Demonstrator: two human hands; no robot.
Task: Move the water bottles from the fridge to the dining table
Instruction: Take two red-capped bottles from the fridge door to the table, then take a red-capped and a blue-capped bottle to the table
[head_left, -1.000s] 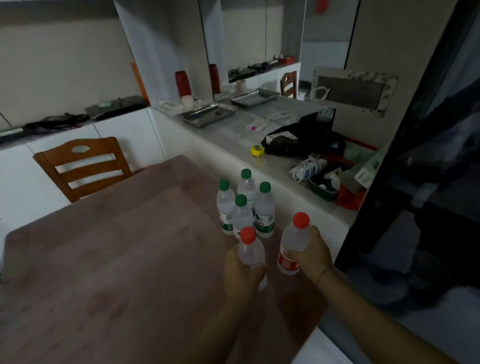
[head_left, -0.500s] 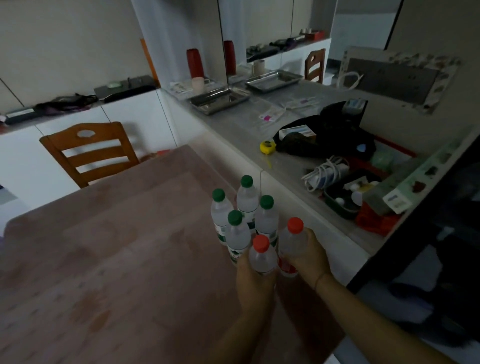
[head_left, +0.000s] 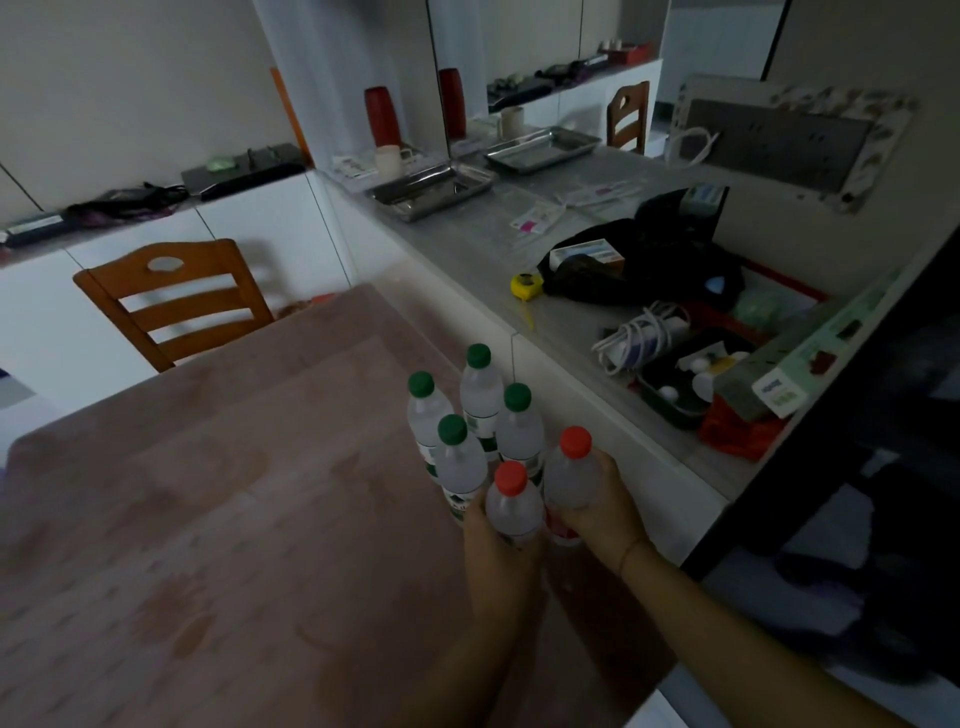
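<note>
The desk (head_left: 218, 519) fills the near left of the view, and a wooden chair (head_left: 171, 296) stands at its far side. Four green-capped bottles (head_left: 480, 421) stand upright in a tight cluster near the desk's right edge. Just on the near side of them are two red-capped bottles, both upright, long axes vertical. The left hand (head_left: 498, 551) has its grip wrapped around the nearer red-capped bottle (head_left: 511, 506), which touches the cluster. The right hand (head_left: 605, 506) has its grip closed around the other red-capped bottle (head_left: 571, 475), just to the right. Whether their bases rest on the desk is hidden by the hands. Probably both only need lowering and release.
</note>
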